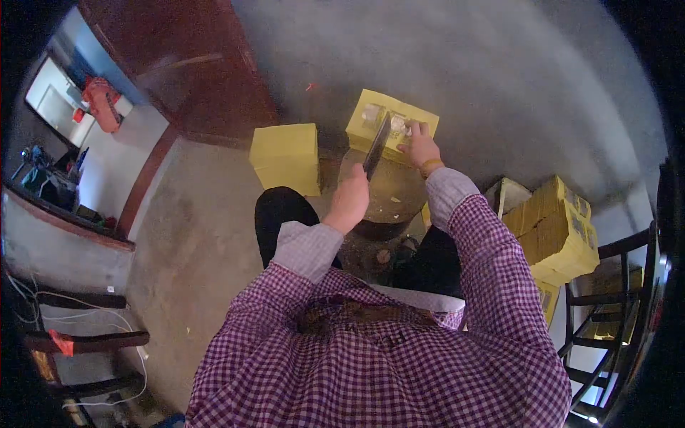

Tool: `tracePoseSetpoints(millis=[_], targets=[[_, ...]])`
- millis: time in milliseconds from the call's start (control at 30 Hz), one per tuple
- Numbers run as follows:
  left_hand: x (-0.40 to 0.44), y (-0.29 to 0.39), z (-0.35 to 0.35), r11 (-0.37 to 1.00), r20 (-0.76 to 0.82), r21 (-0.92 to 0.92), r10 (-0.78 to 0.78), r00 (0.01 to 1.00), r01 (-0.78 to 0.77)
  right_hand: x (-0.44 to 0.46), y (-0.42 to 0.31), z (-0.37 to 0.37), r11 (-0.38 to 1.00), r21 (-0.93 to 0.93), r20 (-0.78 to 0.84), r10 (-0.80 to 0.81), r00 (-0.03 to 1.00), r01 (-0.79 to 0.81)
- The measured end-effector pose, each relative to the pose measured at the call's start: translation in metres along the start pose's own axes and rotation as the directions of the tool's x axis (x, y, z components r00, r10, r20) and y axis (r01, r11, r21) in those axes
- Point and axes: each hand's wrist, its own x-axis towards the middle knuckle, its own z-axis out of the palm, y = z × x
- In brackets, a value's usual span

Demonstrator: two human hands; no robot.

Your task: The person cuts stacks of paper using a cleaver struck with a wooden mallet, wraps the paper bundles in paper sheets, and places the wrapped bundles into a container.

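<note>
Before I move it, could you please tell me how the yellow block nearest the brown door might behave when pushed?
The yellow block is probably fairly stiff, given its straight edges. Its flat faces make rolling unlikely. Weight is unclear.

Dull metal blade, matt papery block, woven cloth shirt.

Purple-and-white checked shirt at six o'clock, long sleeves in the same check, wide pale grey cuffs, thin amber-toned wristband at two o'clock, black trousers at nine and four o'clock
</note>
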Motion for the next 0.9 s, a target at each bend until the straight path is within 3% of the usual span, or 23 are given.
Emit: tracePoseSetpoints(millis=[833,900], targets=[[0.021,0.007,0.002,0.998,0.081,0.05,-0.044,0.996,0.04,0.003,-0.009,-0.002,1.0,-0.02,-0.028,-0.017,0.999,0.017],[0.03,0.006,0.006,1.0,0.091,0.023,-0.024,0.996,0.022,-0.024,-0.023,-0.001,0.964,0.265,0.023,-0.027,0.999,0.02]])
